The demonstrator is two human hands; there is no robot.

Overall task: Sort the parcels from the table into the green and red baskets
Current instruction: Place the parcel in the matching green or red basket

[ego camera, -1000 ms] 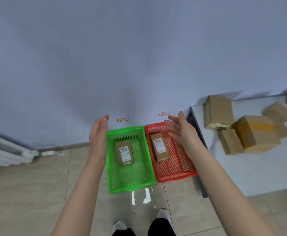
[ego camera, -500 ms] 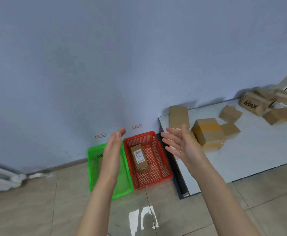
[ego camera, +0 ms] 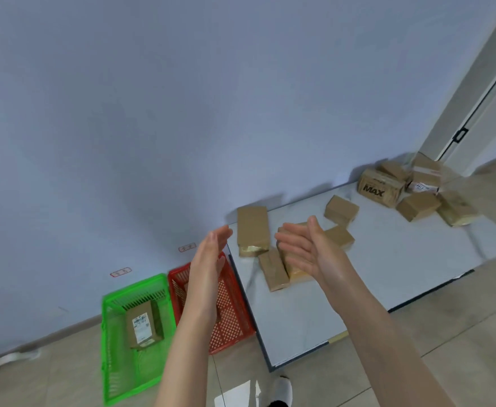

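Observation:
The green basket [ego camera: 114,327] stands on the floor at lower left with one labelled brown parcel [ego camera: 142,326] inside. The red basket [ego camera: 235,312] is right of it, partly hidden by my left forearm. The low white table [ego camera: 373,268] carries several brown parcels: a flat one [ego camera: 252,230] at its near left corner, a small box [ego camera: 340,210] further back, and a pile with a "MAX" box [ego camera: 380,190] at the far end. My left hand [ego camera: 211,259] hovers above the red basket, fingers straight, empty. My right hand [ego camera: 305,248] is held open above the nearest parcels.
A blue-grey wall runs behind the baskets, with two small red labels [ego camera: 187,247] stuck on it. A white door [ego camera: 484,113] with a black handle is at the far right. The floor is beige tile; my white shoe [ego camera: 282,389] shows at the bottom.
The view has swung right, from the baskets toward the table. Both empty hands moved right with it; my right hand now hangs over the nearest parcels.

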